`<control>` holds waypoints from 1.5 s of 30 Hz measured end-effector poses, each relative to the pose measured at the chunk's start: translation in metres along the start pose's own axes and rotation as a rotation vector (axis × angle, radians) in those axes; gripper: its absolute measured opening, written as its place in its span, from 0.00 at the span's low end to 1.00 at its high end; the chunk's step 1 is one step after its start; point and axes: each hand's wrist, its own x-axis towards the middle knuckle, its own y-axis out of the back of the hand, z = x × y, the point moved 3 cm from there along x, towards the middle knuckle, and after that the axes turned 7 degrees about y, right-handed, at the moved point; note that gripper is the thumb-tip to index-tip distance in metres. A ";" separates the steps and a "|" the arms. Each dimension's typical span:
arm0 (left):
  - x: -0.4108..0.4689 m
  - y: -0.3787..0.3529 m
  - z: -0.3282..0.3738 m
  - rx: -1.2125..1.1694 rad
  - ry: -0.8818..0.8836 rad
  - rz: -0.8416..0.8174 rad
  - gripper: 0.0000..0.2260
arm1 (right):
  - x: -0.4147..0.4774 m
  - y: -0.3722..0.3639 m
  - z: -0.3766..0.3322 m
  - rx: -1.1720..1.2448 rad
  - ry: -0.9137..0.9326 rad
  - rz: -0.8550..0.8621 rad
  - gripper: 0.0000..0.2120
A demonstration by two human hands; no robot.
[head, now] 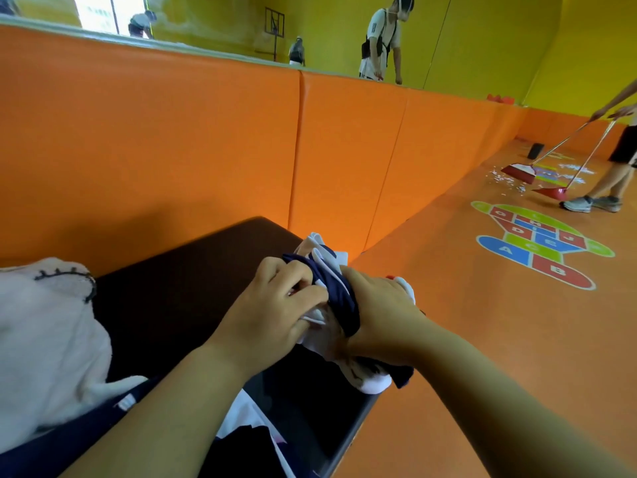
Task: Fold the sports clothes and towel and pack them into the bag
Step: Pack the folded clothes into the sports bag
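Observation:
A bunched navy and white sports garment [336, 291] is held over the right end of a dark brown bench [193, 284]. My left hand [275, 305] pinches its white fabric from the left. My right hand [379, 312] grips the navy part from the right. More white and navy cloth [372, 377] hangs below my hands over the bench edge. A pale pink cloth item with dark stitching [44, 326] lies at the left of the bench. Other navy and white clothing [248, 422] lies near me on the bench. I cannot tell which item is the bag.
An orange padded wall [206, 139] runs behind the bench. The orange floor [482, 322] to the right carries a coloured hopscotch marking [537, 243]. At far right a person [617, 167] sweeps scraps with a red broom [518, 172] and dustpan [549, 193]. Mirrors above reflect people.

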 end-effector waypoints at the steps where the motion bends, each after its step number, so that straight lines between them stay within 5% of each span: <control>1: -0.001 0.000 0.000 0.005 -0.013 -0.003 0.08 | -0.001 -0.004 -0.001 -0.037 -0.005 0.029 0.35; 13: -0.022 0.055 0.000 0.010 0.095 -0.285 0.10 | -0.011 -0.024 -0.017 -0.179 0.025 0.257 0.23; 22: -0.078 0.177 -0.020 0.174 0.233 -0.291 0.13 | -0.033 0.024 -0.055 -0.118 0.034 0.468 0.21; 29: -0.162 0.280 -0.020 0.382 0.418 -0.326 0.14 | -0.058 0.079 -0.145 0.029 0.235 0.638 0.21; 45: -0.405 0.475 0.027 0.519 1.044 -0.335 0.19 | -0.110 0.054 -0.389 0.231 0.694 0.526 0.24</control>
